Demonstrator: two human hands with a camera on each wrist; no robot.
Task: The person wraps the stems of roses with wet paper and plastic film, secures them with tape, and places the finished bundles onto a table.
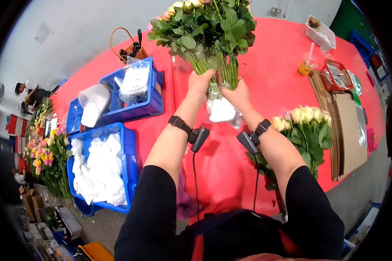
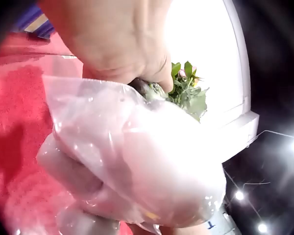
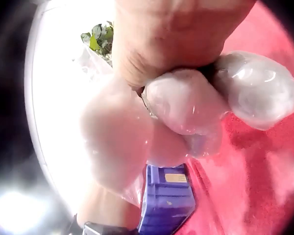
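A big bunch of roses [image 1: 204, 26] with pale yellow and pink blooms is held above the table, its leafy heads pointing away from me. My left hand [image 1: 200, 83] grips the stems on the left side. On the right side, my right hand [image 1: 237, 95] grips the stems too, thumb lying along them. Below both hands, clear plastic bags wrap the stem ends around white padding [image 1: 221, 110]. In the left wrist view a bag [image 2: 137, 156] bulges beneath the left hand. Several bagged stem ends [image 3: 186, 100] show under the right hand in its wrist view.
A red-covered table [image 1: 274, 82] carries more roses [image 1: 302, 117] at right beside flat cardboard [image 1: 350, 135]. At left stand a blue crate of white material [image 1: 128, 161] and a divided blue bin [image 1: 157, 93]. A wicker basket [image 1: 140, 54], drink cup [image 1: 305, 68] and red basket [image 1: 347, 80] sit farther back.
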